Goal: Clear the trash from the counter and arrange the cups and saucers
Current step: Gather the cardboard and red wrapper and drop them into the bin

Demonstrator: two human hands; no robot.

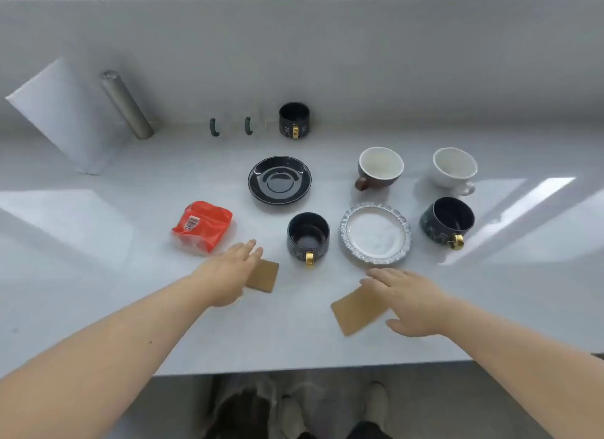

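Left hand (232, 268) flat, fingers together, reaching toward crumpled red plastic wrapper (202, 231) left of centre on pale grey counter (98, 275); nothing pinched yet. Best to pinch wrapper at near edge, lift clear of black gold-handled cup (308, 237). Right hand (405, 303) spread, fingers loose, over tan card (354, 309).

Counted: wrapper 1, tan cards 2, saucers 2, opaque cups 5.

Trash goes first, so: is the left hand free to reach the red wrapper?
Probably yes. The left hand, open, hovers just beside the red wrapper, with only bare counter between them.
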